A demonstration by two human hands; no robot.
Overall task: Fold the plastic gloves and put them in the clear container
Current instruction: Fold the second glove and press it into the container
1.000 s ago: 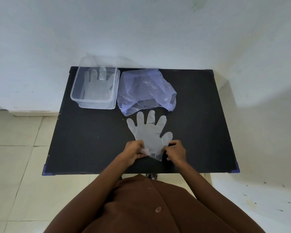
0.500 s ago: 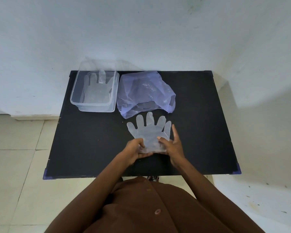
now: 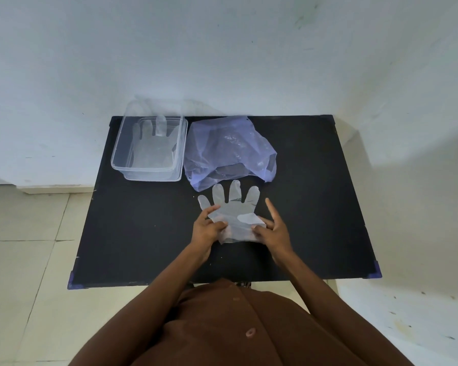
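Note:
A clear plastic glove (image 3: pixel 232 211) lies flat on the black table (image 3: pixel 132 233), fingers pointing away from me, its thumb folded inward across the palm. My left hand (image 3: pixel 206 228) pinches the glove's lower left edge. My right hand (image 3: pixel 271 229) presses the lower right edge with its fingertips, index finger raised. The clear container (image 3: pixel 120 165) stands at the table's back left with another glove (image 3: pixel 154 146) lying flat inside it.
A crumpled bluish plastic bag (image 3: pixel 229 151) sits just behind the glove and right of the container. White walls rise behind the table and to its right. Tiled floor shows on the left.
The glove's thumb has been folded over onto the palm. Both hands have shifted up along the glove's sides, and the right hand's fingers have spread.

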